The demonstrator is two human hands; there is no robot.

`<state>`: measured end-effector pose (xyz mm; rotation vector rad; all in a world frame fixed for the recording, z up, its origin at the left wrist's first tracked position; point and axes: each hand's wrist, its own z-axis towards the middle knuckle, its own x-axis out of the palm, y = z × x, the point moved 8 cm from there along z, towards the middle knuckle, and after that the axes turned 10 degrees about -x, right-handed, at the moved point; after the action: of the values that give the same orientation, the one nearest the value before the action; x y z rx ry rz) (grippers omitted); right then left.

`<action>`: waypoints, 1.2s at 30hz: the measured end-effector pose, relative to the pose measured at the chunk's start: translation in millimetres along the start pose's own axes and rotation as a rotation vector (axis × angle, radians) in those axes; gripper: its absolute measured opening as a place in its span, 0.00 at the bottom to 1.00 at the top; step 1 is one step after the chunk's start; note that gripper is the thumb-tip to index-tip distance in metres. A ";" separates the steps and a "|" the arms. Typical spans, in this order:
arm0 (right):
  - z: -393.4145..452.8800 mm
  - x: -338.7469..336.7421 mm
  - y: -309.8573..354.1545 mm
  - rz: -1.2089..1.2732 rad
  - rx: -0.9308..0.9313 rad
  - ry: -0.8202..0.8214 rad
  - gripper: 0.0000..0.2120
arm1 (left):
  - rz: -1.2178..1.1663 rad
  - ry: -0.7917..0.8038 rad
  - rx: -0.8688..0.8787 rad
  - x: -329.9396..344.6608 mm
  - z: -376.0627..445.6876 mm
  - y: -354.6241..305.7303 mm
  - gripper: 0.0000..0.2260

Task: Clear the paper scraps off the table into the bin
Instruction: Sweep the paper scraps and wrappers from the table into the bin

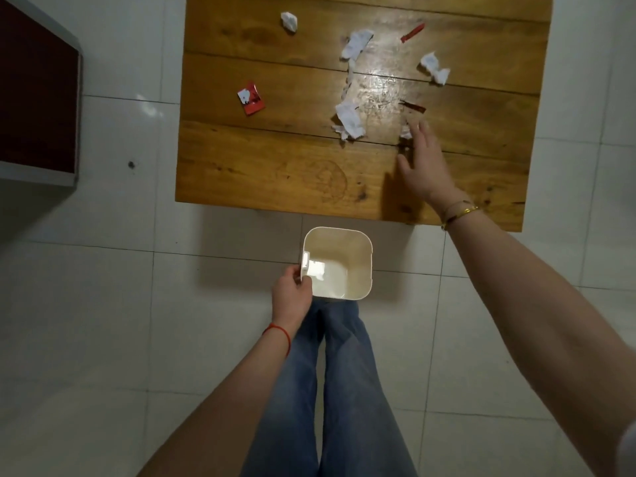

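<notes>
Left hand (pixel 292 291) grips the left rim of the cream bin (pixel 358 266), which sits on the tiled floor (pixel 120 287) just in front of the near edge of the wooden table (pixel 275 166); the bin looks bare inside. Right hand (pixel 424 163) reaches over the table, fingers spread wide and holding nothing, fingertips at a small white scrap (pixel 406 132). Other scraps lie scattered across the tabletop: a crumpled white piece (pixel 349 120) near the middle, a white strip (pixel 356 44), two white wads (pixel 289 20) (pixel 434 67) farther back, a red wrapper (pixel 251 98) to the left, red slivers (pixel 413 32) (pixel 413 106).
</notes>
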<state>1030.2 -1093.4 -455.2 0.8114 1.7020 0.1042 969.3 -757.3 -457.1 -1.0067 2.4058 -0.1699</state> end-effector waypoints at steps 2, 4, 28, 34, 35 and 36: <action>2.6 9.6 -3.0 -0.013 -0.007 0.013 0.30 | -0.006 -0.003 -0.020 10.3 9.6 2.4 0.12; 2.1 21.0 -1.3 -0.035 -0.041 0.027 0.30 | -0.017 -0.007 -0.038 19.9 19.5 4.0 0.12; 34.2 -4.0 -6.6 -0.039 -0.107 -0.079 0.29 | 0.056 -0.043 0.031 38.4 50.3 -28.1 0.10; 66.2 7.7 -15.0 -0.114 -0.104 0.042 0.31 | 0.030 -0.043 0.028 41.5 52.0 -32.0 0.10; 63.3 12.6 -5.2 -0.141 -0.152 0.063 0.31 | 0.027 -0.041 0.026 41.8 51.3 -32.3 0.10; 59.2 19.1 7.3 -0.165 -0.217 0.089 0.31 | 0.022 -0.038 0.022 42.1 50.4 -32.4 0.10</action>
<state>1084.7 -1097.5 -485.7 0.5105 1.7987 0.2106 990.7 -805.5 -507.9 -0.9646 2.3750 -0.1677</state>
